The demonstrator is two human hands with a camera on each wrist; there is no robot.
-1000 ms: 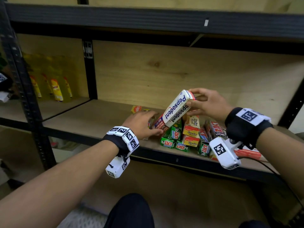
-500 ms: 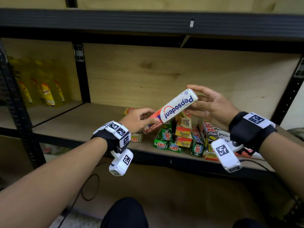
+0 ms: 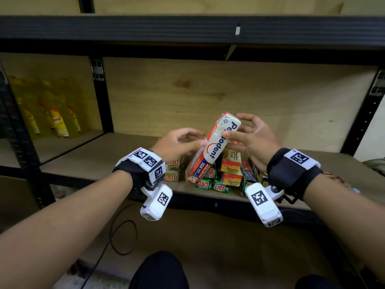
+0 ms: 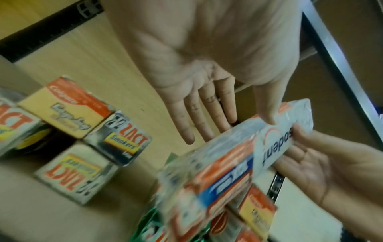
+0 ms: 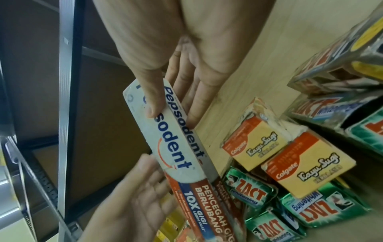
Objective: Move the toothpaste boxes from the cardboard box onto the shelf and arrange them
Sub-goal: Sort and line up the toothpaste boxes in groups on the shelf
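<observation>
Over the shelf, the right hand is pinching a Pepsodent box tilted above the stacked boxes. The left hand, fingers apparently relaxed, is steadying it. Next: lay it flat beside the stack.

A black metal shelving unit is filling the view, its perforated uprights framing pale plywood back panels. Plywood boards are serving as the decks. In the bay to the left, yellow bottles are standing in dim light. Below, a black cable is looping across a brownish floor, which is lying in shadow.
</observation>
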